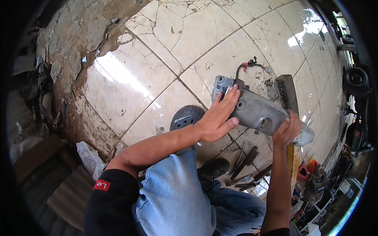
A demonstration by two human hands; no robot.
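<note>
A long grey cast-metal housing (256,110) with round ports lies tilted across the right of centre, beside an upright dark rectangular metal bar (286,91). A dark part with a wire and red-and-black connector (246,67) sits at its upper-left end. My left hand (220,114) lies over that end, fingers stretched out against the dark part and the housing, thumb apart. My right hand (286,129) has its fingers wrapped round the housing's lower right portion, near a yellowish wooden piece (293,157) below it.
Below are cracked white tiles (165,47), loose tools (244,161) and my feet in black clogs (187,118). A plastic bag (88,155) and wooden board (37,157) lie at left. Assorted metal parts (317,181) and small wheels (355,80) crowd the right side.
</note>
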